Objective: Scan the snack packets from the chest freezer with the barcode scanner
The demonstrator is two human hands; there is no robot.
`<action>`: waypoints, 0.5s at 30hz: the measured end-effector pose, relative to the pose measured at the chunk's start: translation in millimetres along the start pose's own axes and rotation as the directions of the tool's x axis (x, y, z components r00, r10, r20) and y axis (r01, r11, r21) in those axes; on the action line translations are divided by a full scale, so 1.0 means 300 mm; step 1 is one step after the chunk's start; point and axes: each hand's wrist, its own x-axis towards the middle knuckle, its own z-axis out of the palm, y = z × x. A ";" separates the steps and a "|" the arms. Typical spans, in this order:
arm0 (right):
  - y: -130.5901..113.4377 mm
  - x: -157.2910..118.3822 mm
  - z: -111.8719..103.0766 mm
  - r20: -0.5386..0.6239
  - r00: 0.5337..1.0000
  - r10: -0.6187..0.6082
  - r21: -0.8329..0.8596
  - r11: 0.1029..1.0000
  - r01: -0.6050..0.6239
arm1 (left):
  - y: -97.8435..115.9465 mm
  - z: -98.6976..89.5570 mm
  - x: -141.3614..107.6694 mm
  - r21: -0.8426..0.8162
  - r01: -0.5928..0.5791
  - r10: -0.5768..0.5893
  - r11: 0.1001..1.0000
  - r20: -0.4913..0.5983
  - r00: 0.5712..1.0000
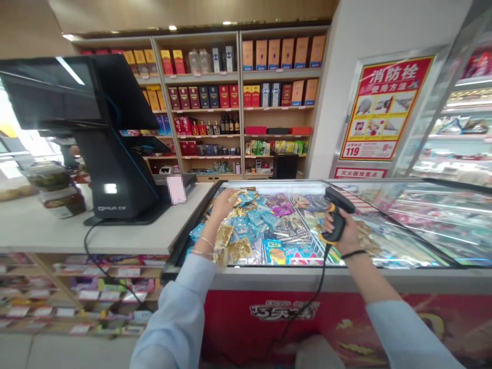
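Note:
A black and yellow barcode scanner [336,220] is held upright by my right hand [348,233], whose fingers wrap round its handle; a cable hangs down from it. My left hand [224,203] is at the far left of the chest freezer [265,279], touching the heap of small packets. Its fingertips are hard to make out among them. Blue packets [240,226] and gold packets [239,249] are piled below and right of that hand. Further right are purple packets [282,206].
A black checkout terminal [115,154] stands on the counter [154,238] at left, with jars [63,200] beside it. Behind, shelves [240,110] hold boxes and bottles. The freezer's glass lid frame [400,228] crosses the right side. A red sign [386,107] hangs on the wall.

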 end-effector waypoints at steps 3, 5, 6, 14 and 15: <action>0.144 0.046 0.104 0.108 0.993 0.056 0.007 0.998 -0.057 | -0.125 -0.072 -0.023 0.136 0.144 -0.137 0.980 -0.060 0.989; 0.246 0.066 0.148 0.164 0.981 0.107 0.004 0.994 -0.109 | -0.200 -0.089 -0.036 0.254 0.239 -0.221 0.937 -0.096 0.970; 0.295 0.074 0.163 0.183 0.974 0.134 0.001 0.991 -0.137 | -0.232 -0.089 -0.039 0.310 0.277 -0.255 0.909 -0.111 0.961; 0.502 0.129 0.191 0.182 0.948 0.263 -0.188 0.955 -0.229 | -0.315 -0.001 -0.022 0.670 0.264 -0.187 0.694 -0.186 0.965; 0.504 0.130 0.191 0.179 0.949 0.261 -0.203 0.953 -0.224 | -0.314 0.007 -0.020 0.702 0.259 -0.172 0.663 -0.194 0.966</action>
